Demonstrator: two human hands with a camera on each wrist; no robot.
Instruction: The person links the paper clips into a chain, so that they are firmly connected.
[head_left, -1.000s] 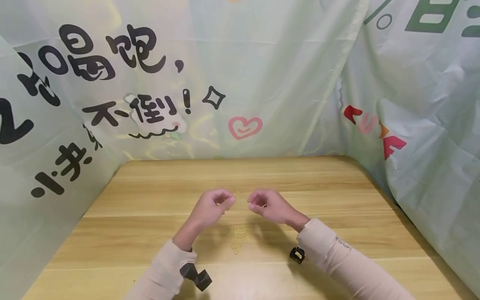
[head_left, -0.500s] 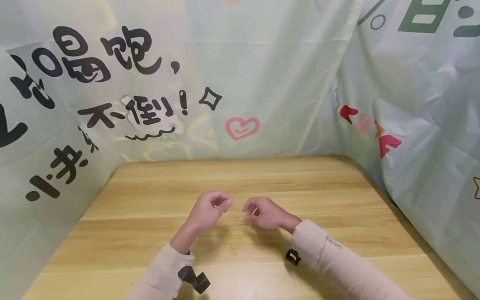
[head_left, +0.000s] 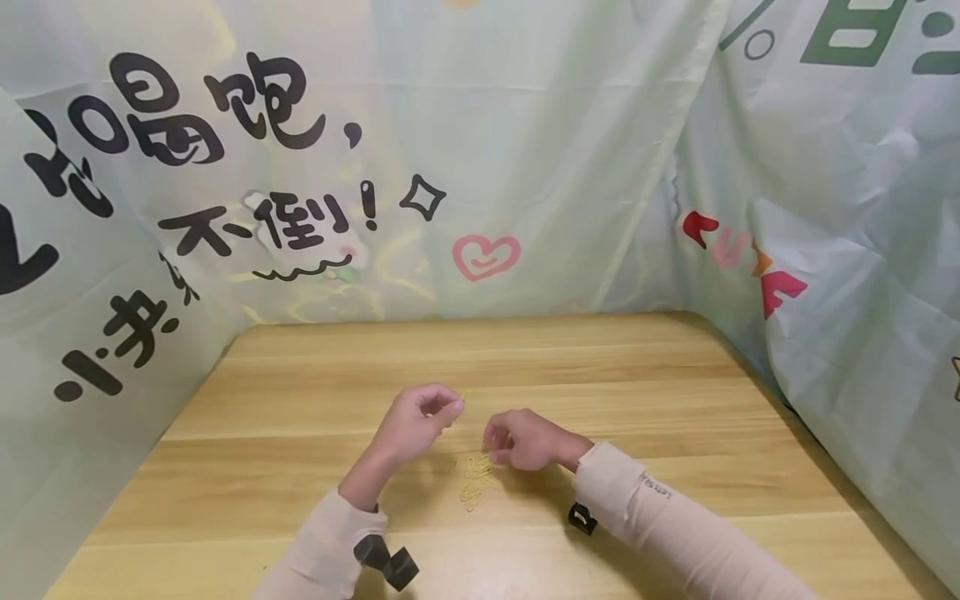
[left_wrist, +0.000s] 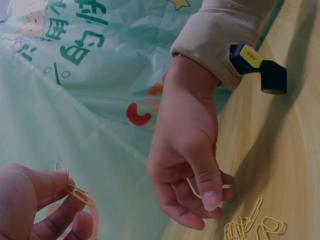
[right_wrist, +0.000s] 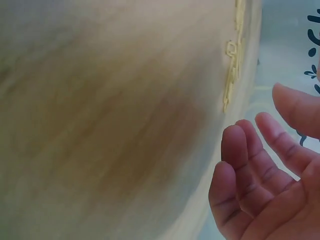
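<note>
My left hand (head_left: pixel 411 423) is raised over the table and pinches yellow paper clips (left_wrist: pixel 84 197) between thumb and fingers. In the left wrist view, one clip sticks out above the fingertips and another slants out below, partly hidden by the fingers. My right hand (head_left: pixel 529 440) hovers beside a small pile of yellow paper clips (head_left: pixel 472 495), its fingertips close over the pile's far right edge. Nothing shows between the parted thumb and fingers of the right hand in the right wrist view, where the pile lies beyond the fingertips.
The pile lies on a wooden table (head_left: pixel 315 375), with a lone clip (head_left: pixel 453 467) just to its left. Printed cloth (head_left: pixel 547 167) hangs along the back and both sides. Each sleeve cuff carries a black wrist camera (head_left: pixel 386 562).
The right hand has come down and nearer, from beside the left hand to the pile, its thumb and fingers parting. The left hand keeps its pinch and has sunk slightly.
</note>
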